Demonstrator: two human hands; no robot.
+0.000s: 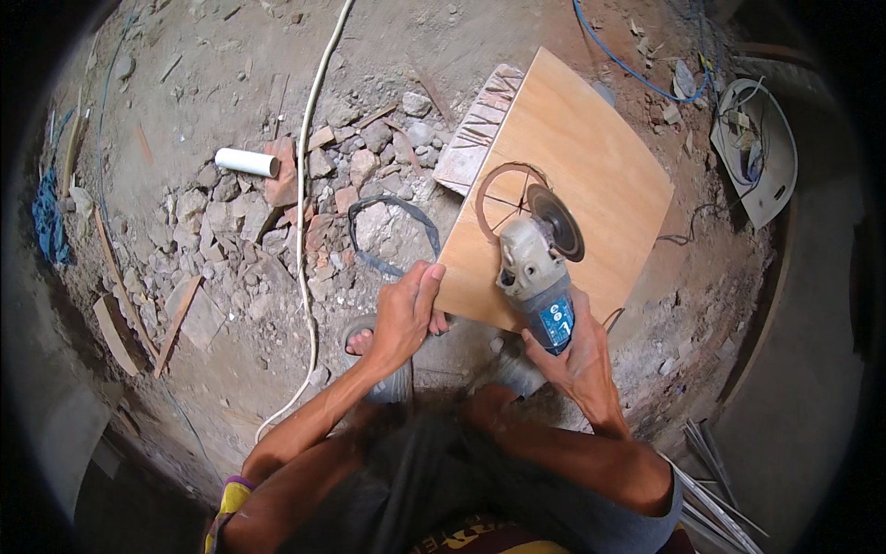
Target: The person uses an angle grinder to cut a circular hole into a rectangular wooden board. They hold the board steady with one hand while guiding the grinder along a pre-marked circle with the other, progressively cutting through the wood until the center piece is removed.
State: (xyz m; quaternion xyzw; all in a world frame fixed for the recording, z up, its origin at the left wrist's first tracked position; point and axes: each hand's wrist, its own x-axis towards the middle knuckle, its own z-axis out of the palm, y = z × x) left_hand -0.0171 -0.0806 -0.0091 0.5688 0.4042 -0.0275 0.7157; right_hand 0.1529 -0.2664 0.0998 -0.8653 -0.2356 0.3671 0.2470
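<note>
My left hand (402,309) is closed on the near left corner of a light plywood board (614,175), thumb on top. The board lies tilted over a pale block with dark scored lines (469,152). In my right hand (581,365) is an angle grinder (533,263), gripped around its blue and grey body. Its dark round disc (558,224) stands on edge over the right side of a circle marked on the board, with lines crossing inside. A brown, dusty curved band follows the circle's left side. I cannot tell whether the disc touches the wood or spins.
Broken stones and bricks (249,217) lie left of the board, with a white pipe piece (247,162) on them. A pale hose (305,203) runs down the ground. At the right are a blue cable (628,69) and a white container (771,180). My feet are just below the board.
</note>
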